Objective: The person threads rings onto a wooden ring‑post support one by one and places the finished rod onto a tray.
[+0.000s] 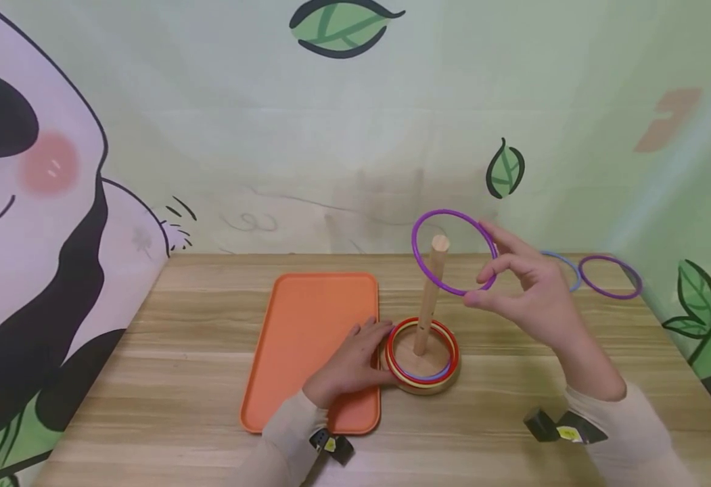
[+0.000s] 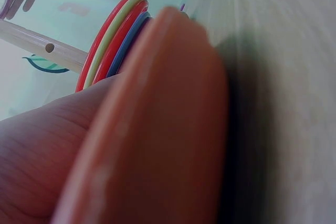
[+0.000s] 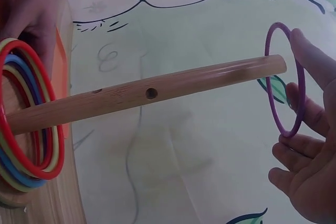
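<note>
In the head view my right hand (image 1: 534,294) pinches a purple ring (image 1: 417,251) between thumb and fingers. That ring is tilted and lines up with the top of a wooden peg (image 1: 429,297); how far the tip enters it I cannot tell. Around the peg's foot lies a stack of red, yellow and blue rings (image 1: 454,345) on a round wooden base (image 1: 431,389). My left hand (image 1: 352,362) reaches across an orange tray (image 1: 312,304), its thumb and fingertips against the left side of the base and rings.
At the table's far right lie a blue ring (image 1: 575,274) and another purple ring (image 1: 611,295). A printed backdrop (image 1: 361,135) with a panda and leaves rises right behind the wooden table (image 1: 172,379). The tray sits directly left of the base.
</note>
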Demonstrator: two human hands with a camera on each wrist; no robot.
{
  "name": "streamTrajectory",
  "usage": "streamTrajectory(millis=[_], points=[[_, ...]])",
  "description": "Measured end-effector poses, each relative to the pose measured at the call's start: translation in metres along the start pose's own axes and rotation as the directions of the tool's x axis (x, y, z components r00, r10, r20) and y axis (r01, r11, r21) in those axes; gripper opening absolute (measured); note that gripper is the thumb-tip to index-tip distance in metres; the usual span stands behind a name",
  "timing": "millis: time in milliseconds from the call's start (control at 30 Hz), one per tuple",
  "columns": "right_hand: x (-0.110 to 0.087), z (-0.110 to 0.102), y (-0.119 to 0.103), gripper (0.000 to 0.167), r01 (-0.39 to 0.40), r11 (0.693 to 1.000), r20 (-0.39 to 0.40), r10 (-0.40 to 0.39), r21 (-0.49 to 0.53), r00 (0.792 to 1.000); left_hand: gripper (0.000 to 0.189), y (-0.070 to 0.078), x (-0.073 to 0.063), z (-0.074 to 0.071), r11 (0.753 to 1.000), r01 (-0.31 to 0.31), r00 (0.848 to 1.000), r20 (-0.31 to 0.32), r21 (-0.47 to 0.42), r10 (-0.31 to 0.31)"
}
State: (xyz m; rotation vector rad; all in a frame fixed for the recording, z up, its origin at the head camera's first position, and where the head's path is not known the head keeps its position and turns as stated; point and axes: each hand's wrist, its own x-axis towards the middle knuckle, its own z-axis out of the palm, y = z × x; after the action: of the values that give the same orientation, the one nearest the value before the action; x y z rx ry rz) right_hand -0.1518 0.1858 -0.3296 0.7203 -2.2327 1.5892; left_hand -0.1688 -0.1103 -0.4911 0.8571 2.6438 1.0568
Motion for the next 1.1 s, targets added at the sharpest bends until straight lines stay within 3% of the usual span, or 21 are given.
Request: streamTrajectory(millis=[500, 1100], points=[[-0.018, 0.009, 0.016, 0.026, -0.008, 0.985, 0.075, 0.021, -0.175, 0.997, 0.09, -0.001, -0.001, 0.001, 1.0, 0.006, 1.0, 0.002, 0.01, -0.006], [-0.033, 0.015, 0.026, 0.026, -0.041, 0.984, 0.1, 0.059, -0.174, 0.993, 0.09, 0.0, -0.001, 0.0, 1.0, 0.002, 1.0, 0.001, 0.01, -0.002]])
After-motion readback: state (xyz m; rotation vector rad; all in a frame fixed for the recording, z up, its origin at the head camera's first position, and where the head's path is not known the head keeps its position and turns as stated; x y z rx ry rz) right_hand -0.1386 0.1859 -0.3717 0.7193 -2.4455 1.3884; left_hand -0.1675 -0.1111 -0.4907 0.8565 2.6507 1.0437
